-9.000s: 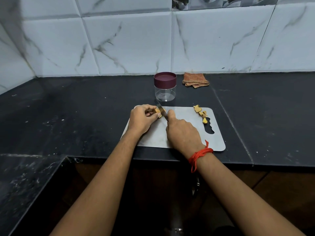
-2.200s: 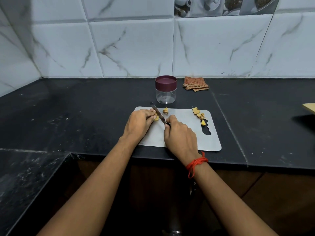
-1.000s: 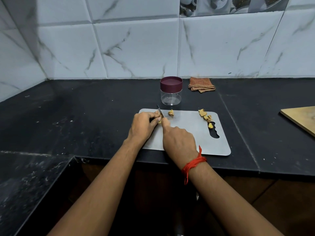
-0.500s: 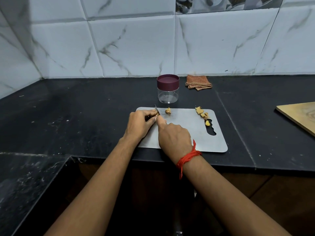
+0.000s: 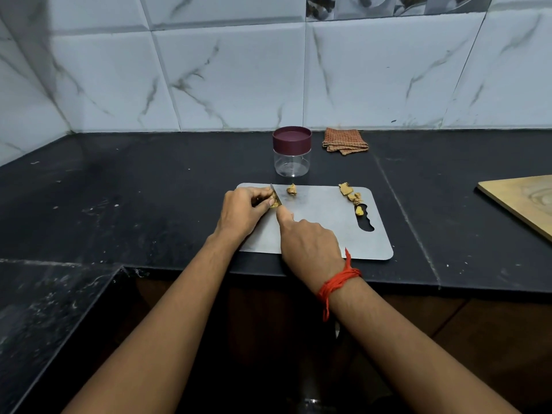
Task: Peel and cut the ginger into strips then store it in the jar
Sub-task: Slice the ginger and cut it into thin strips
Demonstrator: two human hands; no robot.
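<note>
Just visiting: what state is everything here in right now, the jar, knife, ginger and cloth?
Clear plastic jar with maroon lid: upright, lid on, looks empty.
Grey cutting board: flat on black counter.
Yellow ginger piece: pinched by left hand.
Small steel knife: gripped by right hand, blade against that piece.
Loose ginger bits: lying on the board.
Brown checked cloth: folded, on counter.

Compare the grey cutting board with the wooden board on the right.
The grey cutting board is pale with a handle slot; the wooden board is tan with visible grain. The grey cutting board carries ginger pieces; the wooden board's visible part is bare. The grey cutting board shows nearly whole; the wooden board is cropped by the frame. Both lie flat on the black counter.
</note>
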